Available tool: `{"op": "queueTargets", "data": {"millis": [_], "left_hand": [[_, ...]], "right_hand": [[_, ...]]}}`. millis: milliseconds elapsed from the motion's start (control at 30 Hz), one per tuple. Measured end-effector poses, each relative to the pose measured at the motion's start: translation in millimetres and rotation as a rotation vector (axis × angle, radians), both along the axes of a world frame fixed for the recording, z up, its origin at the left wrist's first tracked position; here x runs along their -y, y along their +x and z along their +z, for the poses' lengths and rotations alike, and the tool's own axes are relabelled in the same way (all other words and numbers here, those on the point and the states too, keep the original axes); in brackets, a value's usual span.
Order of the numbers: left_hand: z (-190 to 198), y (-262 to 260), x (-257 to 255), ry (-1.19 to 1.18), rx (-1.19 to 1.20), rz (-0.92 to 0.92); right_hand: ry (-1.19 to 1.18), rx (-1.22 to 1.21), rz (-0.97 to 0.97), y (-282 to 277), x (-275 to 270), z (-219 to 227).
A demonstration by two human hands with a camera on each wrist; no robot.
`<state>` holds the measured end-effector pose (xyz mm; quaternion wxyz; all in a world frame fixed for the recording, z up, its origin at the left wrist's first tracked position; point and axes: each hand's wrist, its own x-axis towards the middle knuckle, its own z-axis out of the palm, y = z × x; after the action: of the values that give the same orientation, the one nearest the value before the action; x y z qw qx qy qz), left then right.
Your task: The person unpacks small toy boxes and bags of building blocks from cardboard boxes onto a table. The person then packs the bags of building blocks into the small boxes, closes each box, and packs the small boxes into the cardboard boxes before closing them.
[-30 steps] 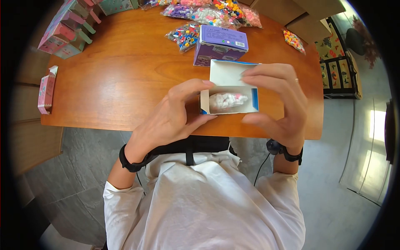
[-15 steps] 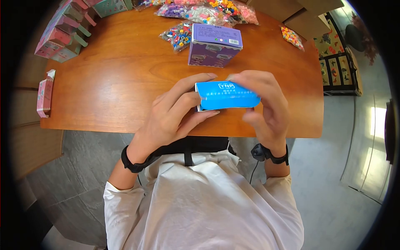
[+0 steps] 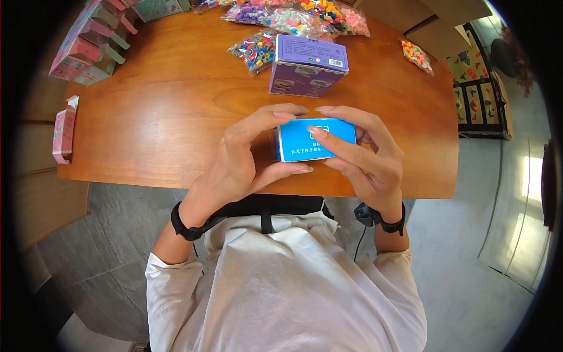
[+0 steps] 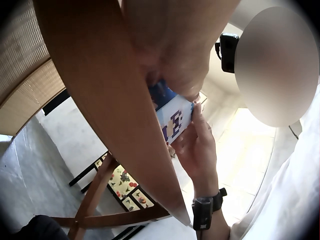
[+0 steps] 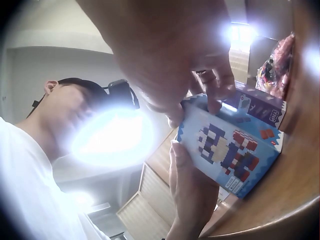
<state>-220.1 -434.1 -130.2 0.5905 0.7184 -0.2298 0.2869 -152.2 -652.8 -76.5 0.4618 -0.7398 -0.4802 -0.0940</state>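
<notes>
Above the table's near edge, a small blue cardboard box point(image 3: 302, 146) is held between both hands, its lid folded down with white print on top. My left hand point(image 3: 237, 149) grips its left end, thumb along the near side and fingers at the far side. At the right end, my right hand point(image 3: 375, 158) holds the box, one finger lying across the lid and the thumb at the near edge. A pixel-brick figure is printed on the blue box point(image 5: 220, 150) in the right wrist view. The inside of the box is hidden.
A purple box point(image 3: 309, 66) stands just beyond the hands. Behind it lie several clear bags of coloured bricks point(image 3: 293, 20), with another bag point(image 3: 417, 57) at the right. Pink and green boxes point(image 3: 97, 50) stand back left; a small pink box point(image 3: 63, 135) lies near the left edge.
One second ago the box was open, showing a bag of white and pink pieces inside. Its blue lid has since come down over it, and my right hand has moved left onto the box.
</notes>
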Motion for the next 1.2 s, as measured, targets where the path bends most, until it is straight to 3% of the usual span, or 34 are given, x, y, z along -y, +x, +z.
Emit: {"op": "queueTargets", "data": {"millis": [100, 200, 267, 300, 333, 400, 433, 500, 633, 700, 800, 933, 1067, 1133, 1200], "left_hand": [[14.1, 1.8, -12.6, 0.154, -0.049, -0.047], [30.0, 7.3, -33.1, 0.206, -0.001, -0.027], [52.3, 18.5, -59.1, 0.411, 0.080, 0.158], [65.9, 21.7, -66.0, 0.425, 0.041, 0.293], [77.5, 28.5, -76.4, 0.437, 0.056, 0.302], [99.5, 47.9, -105.5, 0.657, 0.002, 0.505], [111.2, 56.8, -118.9, 0.665, 0.023, 0.512], [130.6, 76.0, -146.6, 0.938, 0.004, 0.607], [129.5, 138.5, -221.7, 1.082, 0.239, 0.699], [119.5, 164.1, -259.0, 1.266, 0.054, 0.782], [120.3, 178.3, -280.2, 1.373, -0.013, 0.795], [134.2, 177.0, -279.0, 1.361, -0.129, 0.795], [144.5, 149.8, -258.1, 1.415, 0.071, 0.832], [165.6, 114.6, -208.1, 0.844, -0.338, 0.596], [156.3, 74.5, -191.7, 0.642, -0.346, 0.611]], "right_hand": [[-0.076, 0.152, -0.042, 0.0, -1.7, 5.4], [-0.114, 0.123, -0.038, 1.1, 0.2, 7.7], [-0.152, 0.126, -0.078, 0.6, 2.9, 15.5], [-0.204, 0.125, -0.128, 1.9, 4.6, 19.7], [-0.189, 0.138, -0.124, 5.0, 7.7, 20.8], [-0.178, 0.121, -0.223, 11.5, 12.1, 19.5], [-0.163, 0.139, -0.225, 13.2, 12.2, 19.2], [-0.159, 0.092, -0.259, 12.9, 13.0, 18.5], [-0.235, 0.095, -0.319, 6.6, 14.8, 26.8], [-0.243, 0.083, -0.286, 3.7, 19.1, 31.1], [-0.121, -0.028, -0.266, 2.1, 35.9, 31.6], [0.022, -0.013, -0.343, 16.3, 60.0, 42.9], [-0.030, -0.072, -0.564, 46.6, 86.4, 56.3], [-0.093, -0.121, -0.650, 63.7, 98.6, 58.2], [-0.350, 0.186, -0.703, 86.0, 110.4, 48.2]]}}
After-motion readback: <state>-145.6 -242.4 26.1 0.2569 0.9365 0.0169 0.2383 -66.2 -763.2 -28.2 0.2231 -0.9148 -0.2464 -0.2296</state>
